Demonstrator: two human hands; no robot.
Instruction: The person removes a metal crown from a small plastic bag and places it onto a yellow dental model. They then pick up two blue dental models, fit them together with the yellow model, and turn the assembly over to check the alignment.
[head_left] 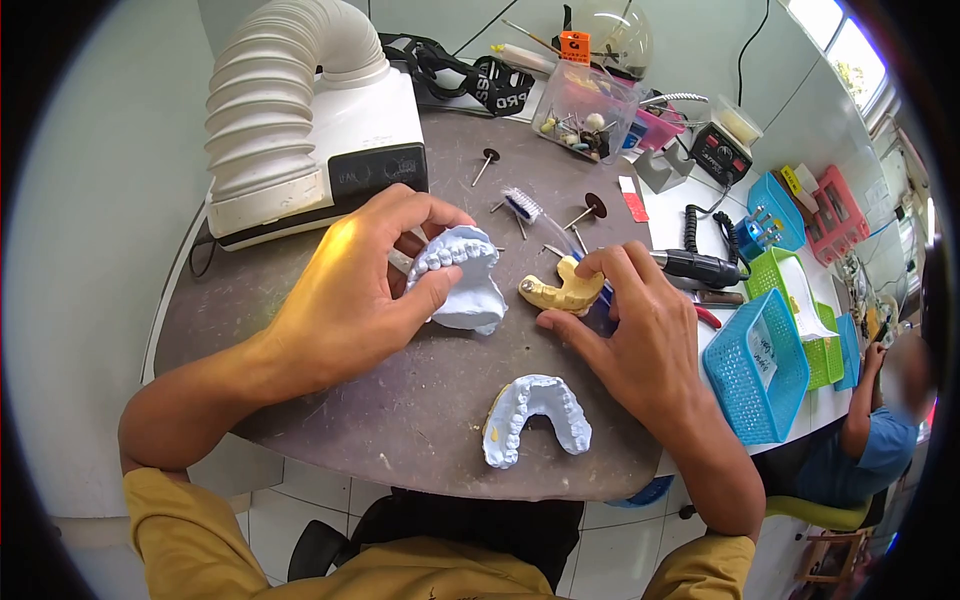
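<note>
My left hand (375,275) grips a pale blue plaster dental cast (465,285), with the thumb along its front and the row of teeth facing up. To the right of it, my right hand (630,320) pinches a smaller yellow dental cast (565,290) between thumb and fingers. A shiny metal-coloured spot shows on the yellow cast's left end. Below both hands a second pale blue dental cast (537,420), horseshoe-shaped, lies on the grey worktop (400,420). Behind my right hand lies a clear-handled toothbrush (540,212), its lower part partly hidden.
A white suction unit with a ribbed hose (265,110) stands at back left. Rotary disc bits (594,206) lie behind my hands. A black handpiece (700,265), blue basket (758,370) and green tray (800,310) are on the right. A seated person (875,440) is at far right.
</note>
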